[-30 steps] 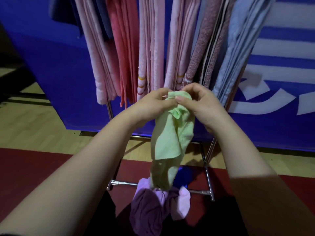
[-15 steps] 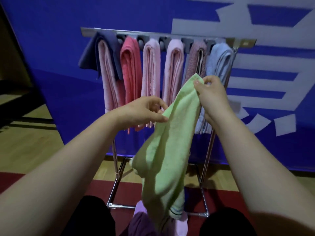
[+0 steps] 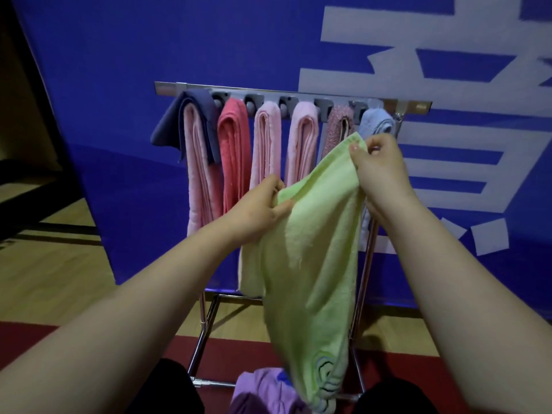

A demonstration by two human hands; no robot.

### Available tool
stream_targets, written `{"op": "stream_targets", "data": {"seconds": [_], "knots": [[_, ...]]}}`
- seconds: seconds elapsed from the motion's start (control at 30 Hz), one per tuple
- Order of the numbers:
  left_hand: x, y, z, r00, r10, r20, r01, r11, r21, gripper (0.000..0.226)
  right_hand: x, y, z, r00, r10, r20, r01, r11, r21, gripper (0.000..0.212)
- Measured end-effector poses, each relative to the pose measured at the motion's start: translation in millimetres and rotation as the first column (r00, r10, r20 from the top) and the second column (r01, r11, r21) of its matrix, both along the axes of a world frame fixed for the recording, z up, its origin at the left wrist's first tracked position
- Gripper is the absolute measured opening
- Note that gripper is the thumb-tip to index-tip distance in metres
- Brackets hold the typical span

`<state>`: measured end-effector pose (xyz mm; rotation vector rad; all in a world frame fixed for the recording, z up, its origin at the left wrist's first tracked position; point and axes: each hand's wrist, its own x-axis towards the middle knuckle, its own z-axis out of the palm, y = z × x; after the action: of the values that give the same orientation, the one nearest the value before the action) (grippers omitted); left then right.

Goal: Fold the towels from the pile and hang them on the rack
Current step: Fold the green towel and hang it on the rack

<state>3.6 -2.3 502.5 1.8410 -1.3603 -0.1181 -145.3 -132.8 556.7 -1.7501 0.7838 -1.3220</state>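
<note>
Gripping the green towel [image 3: 310, 252] — left hand [image 3: 257, 210] low, right hand [image 3: 379, 171] high — before the rack [image 3: 292, 95].

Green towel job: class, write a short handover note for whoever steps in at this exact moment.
Left hand: pinching the green towel at its edge, lower down.
Right hand: gripping its top corner, raised in front of the rack.
Done: six arms already carry folded towels.
Left: fold and hang the green one, then the purple pile on the floor.
</note>
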Motion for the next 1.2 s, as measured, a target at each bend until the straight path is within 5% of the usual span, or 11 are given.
{"op": "stream_targets", "data": {"seconds": [0.2,0.33,0.57,0.73,0.87,1.0,1.07,1.2], "knots": [[20,9,5,0.964,0.09,0.251,-0.146,0.966,0.215,0.005,-7,-10,-6,0.995,-0.055,0.078,0.051,0.997,0.049,0.013],[38,19,0,0.909,0.197,0.367,-0.293,0.929,0.228,0.007,-12,-17,-12,0.989,-0.111,0.098,0.104,0.992,0.077,0.012],[44,22,24,0.928,0.325,0.182,-0.331,0.944,0.0,0.01,-22,-25,-10,0.976,-0.215,0.045,0.213,0.976,0.049,0.011],[37,24,25,0.921,0.304,0.244,-0.313,0.95,-0.001,0.021,-22,-28,-23,0.966,-0.26,-0.003,0.259,0.962,0.083,0.012],[45,23,32,0.938,0.279,0.204,-0.229,0.944,-0.235,0.022,-29,-28,-20,0.957,-0.287,0.03,0.285,0.957,0.061,0.016],[52,22,39,0.888,0.299,0.349,-0.309,0.951,-0.029,0.02,-31,-27,-26,0.974,-0.224,-0.031,0.226,0.972,0.063,0.016],[48,20,37,0.921,0.276,0.275,-0.308,0.948,0.08,0.021,-30,-24,-32,0.976,-0.193,-0.099,0.199,0.979,0.053,0.014],[16,13,36,0.937,0.254,-0.239,-0.214,0.96,0.182,0.028,-19,-6,-35,0.969,-0.107,-0.223,0.108,0.994,-0.007,0.032]]}}
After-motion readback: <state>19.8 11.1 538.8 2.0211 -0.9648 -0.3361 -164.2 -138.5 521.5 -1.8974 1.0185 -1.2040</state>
